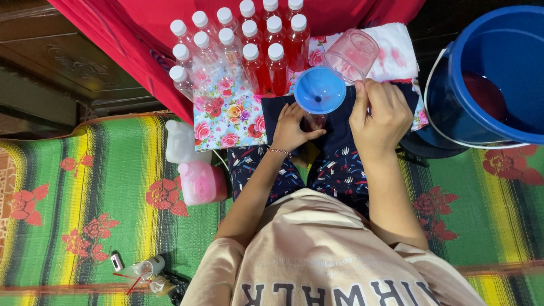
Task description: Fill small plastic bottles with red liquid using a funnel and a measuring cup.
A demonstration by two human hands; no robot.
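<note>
From my feed the scene is bright and evenly lit from above, colours saturated. Shadows are soft and short. The top left corner falls dim. Focus is sharp throughout, with slight wide-angle stretching toward the edges.

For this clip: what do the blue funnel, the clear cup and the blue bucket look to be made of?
Funnel: looks like smooth opaque moulded plastic, even blue with a soft sheen.
Cup, held tilted by the right hand: probably thin clear plastic; the cloth shows through it, tinted pink.
Bucket: apparently glossy blue plastic with a pale thin handle; red liquid inside.
</note>
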